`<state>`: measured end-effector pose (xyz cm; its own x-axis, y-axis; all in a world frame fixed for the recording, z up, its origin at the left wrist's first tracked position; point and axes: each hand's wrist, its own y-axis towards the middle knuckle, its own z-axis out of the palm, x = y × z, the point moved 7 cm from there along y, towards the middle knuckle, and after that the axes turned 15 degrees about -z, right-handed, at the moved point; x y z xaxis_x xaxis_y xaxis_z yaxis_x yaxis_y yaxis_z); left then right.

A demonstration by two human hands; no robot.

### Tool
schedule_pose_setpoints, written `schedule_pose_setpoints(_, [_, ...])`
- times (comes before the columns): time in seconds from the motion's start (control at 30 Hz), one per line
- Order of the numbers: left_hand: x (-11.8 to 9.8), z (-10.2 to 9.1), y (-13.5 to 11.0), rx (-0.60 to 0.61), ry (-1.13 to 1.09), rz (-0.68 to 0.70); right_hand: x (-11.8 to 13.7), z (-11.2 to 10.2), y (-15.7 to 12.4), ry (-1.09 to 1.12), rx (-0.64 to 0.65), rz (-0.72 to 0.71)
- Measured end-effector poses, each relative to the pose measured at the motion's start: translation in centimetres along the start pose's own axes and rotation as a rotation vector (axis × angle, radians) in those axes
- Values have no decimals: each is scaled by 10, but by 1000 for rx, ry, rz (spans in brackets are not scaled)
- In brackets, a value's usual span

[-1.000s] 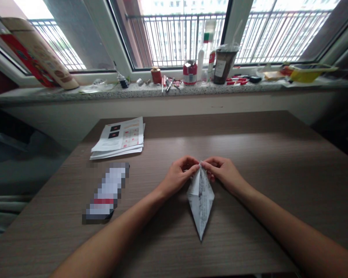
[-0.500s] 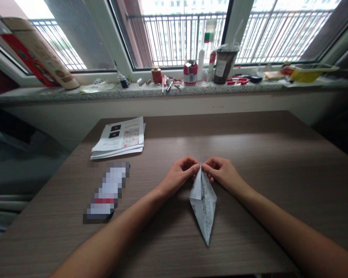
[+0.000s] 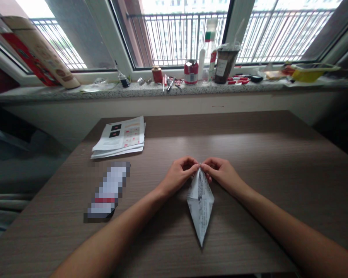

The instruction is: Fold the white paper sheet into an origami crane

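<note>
A folded sheet of printed paper (image 3: 201, 204), shaped like a long kite, lies on the brown wooden table (image 3: 263, 166) with its sharp tip pointing toward me. My left hand (image 3: 178, 175) and my right hand (image 3: 224, 173) meet at the paper's far tip. Both pinch that tip with curled fingers, one from each side.
A stack of printed leaflets (image 3: 120, 138) lies at the table's far left. A blurred-out flat object (image 3: 108, 192) rests nearer, left of my left arm. The stone windowsill (image 3: 75, 92) behind the table holds a red can (image 3: 190, 72), bottles, a dark cup (image 3: 223, 65), a yellow container (image 3: 310, 72) and small tools.
The paper's near tip swung a little to the right and then back left. Both hands stay pinched on the far tip.
</note>
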<state>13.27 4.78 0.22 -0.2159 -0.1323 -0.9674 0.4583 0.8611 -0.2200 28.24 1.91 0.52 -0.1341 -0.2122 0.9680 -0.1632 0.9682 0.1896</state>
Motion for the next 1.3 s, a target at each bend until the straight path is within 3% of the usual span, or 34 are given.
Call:
schedule_pose_setpoints(0.37, [-5,1,-3,-13,66,64,-8,0,0,96,-38,-14])
schedule_pose_setpoints(0.6, [9,12,-1,192,29,-26,-16,-11,0,131,-147,5])
schedule_pose_setpoints(0.9, [13,11,0,178,77,-6,-9,-9,1,63,-33,7])
schedule_pose_setpoints(1.17, [8,7,-4,198,200,-69,-17,-30,4,20,-181,-34])
schedule_pose_setpoints(1.3, [4,-2,-4,96,332,33,-18,-37,4,-109,-146,-25])
